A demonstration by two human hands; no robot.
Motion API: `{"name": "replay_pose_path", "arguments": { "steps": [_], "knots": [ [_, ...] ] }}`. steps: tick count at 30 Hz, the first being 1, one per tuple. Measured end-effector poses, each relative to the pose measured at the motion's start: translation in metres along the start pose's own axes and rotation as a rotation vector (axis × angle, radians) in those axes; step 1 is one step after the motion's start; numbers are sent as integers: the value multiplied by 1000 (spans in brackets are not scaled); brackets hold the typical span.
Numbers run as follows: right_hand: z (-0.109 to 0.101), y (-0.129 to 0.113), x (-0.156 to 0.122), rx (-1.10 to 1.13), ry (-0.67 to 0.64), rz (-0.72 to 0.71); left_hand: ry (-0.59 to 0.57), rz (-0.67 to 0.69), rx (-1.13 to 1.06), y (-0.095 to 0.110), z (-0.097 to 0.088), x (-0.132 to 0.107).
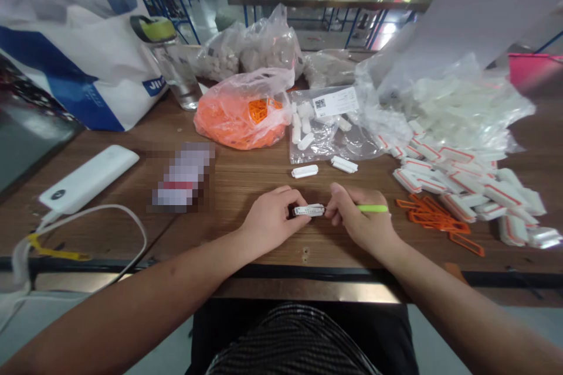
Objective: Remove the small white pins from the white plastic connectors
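Between the thumb and fingers of my left hand (270,221) is a small white plastic housing (309,210), with a row of small dark marks along its side. My right hand (365,222) is closed around a slim tool with a lime-green handle (373,208). Its tip lies at the right end of the housing; the tool's exact kind is hidden by my fingers. Just beyond my hands lie two loose white plastic pieces, one on the left (304,171) and one on the right (344,164). Right of my right hand are orange rectangular frames (433,215) in a loose heap.
A pile of white pieces with orange edging (466,179) spreads at the right. Behind are a bag of orange parts (240,114) and a labelled clear bag (334,135). A white power bank (90,177) with a cable, a blurred-out item (182,179) and a bottle (180,76) stand left.
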State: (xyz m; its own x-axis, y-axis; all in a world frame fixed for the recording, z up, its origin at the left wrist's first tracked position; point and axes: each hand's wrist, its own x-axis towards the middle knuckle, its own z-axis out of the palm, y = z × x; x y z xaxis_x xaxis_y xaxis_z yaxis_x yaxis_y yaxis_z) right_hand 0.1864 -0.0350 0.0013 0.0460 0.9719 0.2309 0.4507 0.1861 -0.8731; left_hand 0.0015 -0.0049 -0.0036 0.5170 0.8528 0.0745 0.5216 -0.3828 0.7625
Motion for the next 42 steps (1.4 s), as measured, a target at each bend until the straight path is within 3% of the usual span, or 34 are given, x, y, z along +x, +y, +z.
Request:
{"name": "replay_pose_path", "arguments": {
  "steps": [25,33,42],
  "knots": [
    [-4,0,-3,-36,5,-58,-5,-1,-4,0,-1,0],
    [-7,-3,-2,-249,-112,-245,12,-17,11,0,0,0],
    [-5,3,-4,-13,-6,-73,-9,-4,-2,1,-1,0]
  ]
}}
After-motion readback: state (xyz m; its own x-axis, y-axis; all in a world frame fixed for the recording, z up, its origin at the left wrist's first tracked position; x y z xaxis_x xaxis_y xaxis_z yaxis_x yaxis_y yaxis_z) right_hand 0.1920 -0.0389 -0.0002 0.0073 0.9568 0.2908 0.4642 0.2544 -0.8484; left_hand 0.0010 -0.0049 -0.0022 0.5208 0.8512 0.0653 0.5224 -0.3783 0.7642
